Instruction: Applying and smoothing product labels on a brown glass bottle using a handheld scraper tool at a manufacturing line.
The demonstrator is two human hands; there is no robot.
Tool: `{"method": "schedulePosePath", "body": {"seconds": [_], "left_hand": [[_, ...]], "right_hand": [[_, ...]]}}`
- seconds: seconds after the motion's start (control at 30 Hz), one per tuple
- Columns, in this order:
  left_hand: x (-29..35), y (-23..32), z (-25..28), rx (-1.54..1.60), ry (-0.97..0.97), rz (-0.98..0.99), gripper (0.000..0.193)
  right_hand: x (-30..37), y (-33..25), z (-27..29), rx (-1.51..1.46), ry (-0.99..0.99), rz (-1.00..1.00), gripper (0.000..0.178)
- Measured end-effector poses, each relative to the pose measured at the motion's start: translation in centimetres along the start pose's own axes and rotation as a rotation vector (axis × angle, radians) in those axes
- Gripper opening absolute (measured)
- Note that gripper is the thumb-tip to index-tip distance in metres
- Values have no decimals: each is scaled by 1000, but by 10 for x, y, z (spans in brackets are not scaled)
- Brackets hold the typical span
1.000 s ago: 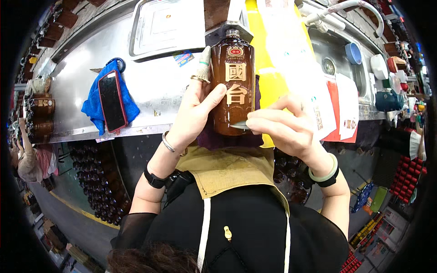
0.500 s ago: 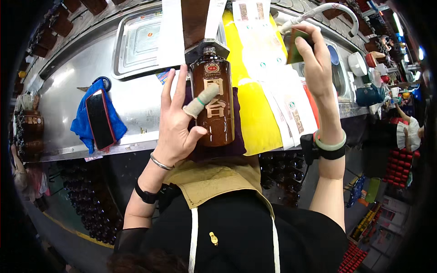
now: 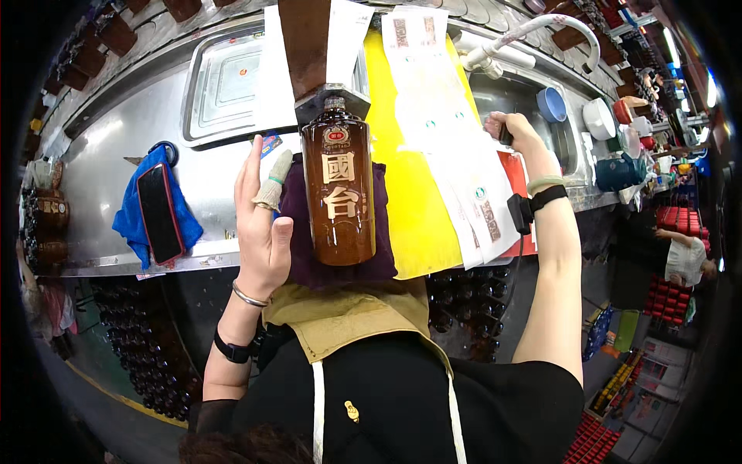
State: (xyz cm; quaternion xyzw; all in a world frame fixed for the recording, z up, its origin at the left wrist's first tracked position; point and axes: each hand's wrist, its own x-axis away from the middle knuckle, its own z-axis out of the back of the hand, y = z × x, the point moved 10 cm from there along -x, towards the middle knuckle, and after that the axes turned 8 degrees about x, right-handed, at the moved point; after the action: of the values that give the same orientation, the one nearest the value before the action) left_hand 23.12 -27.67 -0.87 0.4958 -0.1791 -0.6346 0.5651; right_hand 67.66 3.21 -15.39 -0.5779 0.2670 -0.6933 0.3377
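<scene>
A brown glass bottle (image 3: 340,224) with pale raised characters and a red emblem lies on a dark purple cloth (image 3: 379,259), its neck pointing away from me. Just left of it is my left hand (image 3: 263,220), open, fingers pointing away and thumb apart. A cloth finger cover (image 3: 272,183) with a green band sits on one of its fingers. My right hand (image 3: 525,139) is at the sink's near left edge, its fingers closed round a small dark piece (image 3: 506,135) that is mostly hidden. In the earlier frame this piece looks like a flat green-and-brown pad.
White label sheets (image 3: 440,139) lie on a yellow cloth (image 3: 410,224) right of the bottle. A phone (image 3: 160,213) rests on a blue cloth (image 3: 131,220) at left. Behind stand a metal tray (image 3: 224,89) and a brown post (image 3: 307,54). A faucet (image 3: 533,31) arches over the sink (image 3: 495,97).
My left hand has come off the bottle's front to its left side. My right hand has moved lower and closed further round the pad. The whole view has shifted slightly.
</scene>
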Motion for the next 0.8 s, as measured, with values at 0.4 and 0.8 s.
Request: {"method": "schedulePosePath", "body": {"seconds": [0.4, 0.8], "left_hand": [[-4, 1, -2, 131, 45, 18, 82], [-3, -10, 12, 434, 81, 166, 82]], "right_hand": [[59, -17, -28, 1086, -144, 237, 46], [156, -90, -78, 899, -142, 641, 30]]}}
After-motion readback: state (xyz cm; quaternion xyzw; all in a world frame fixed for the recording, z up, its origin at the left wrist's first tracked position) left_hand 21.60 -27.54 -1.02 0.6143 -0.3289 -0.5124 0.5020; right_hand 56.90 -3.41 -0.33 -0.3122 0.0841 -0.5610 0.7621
